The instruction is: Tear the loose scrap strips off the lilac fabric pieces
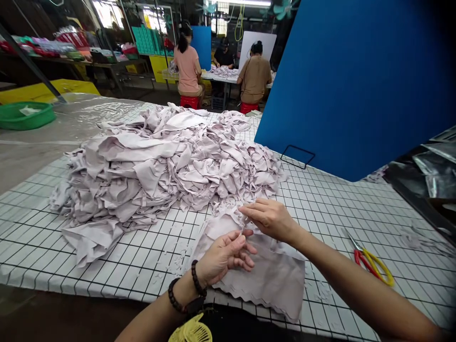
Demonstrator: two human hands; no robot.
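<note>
Over a pale lilac fabric piece with a wavy edge, my two hands are close together. My left hand, with dark bead bracelets at the wrist, pinches a thin pale strip between thumb and forefinger; its other fingers are loosely curled. Just above and to the right, my right hand has its fingers pressed together, pointing left over the strip's upper end. What its fingertips hold is hidden. A large heap of similar fabric pieces rises behind my hands.
Scissors with red and yellow handles lie at the right on the grid-patterned tablecloth. Small pale scraps are scattered about. A large blue board stands back right; a green basin sits far left. Several people work behind.
</note>
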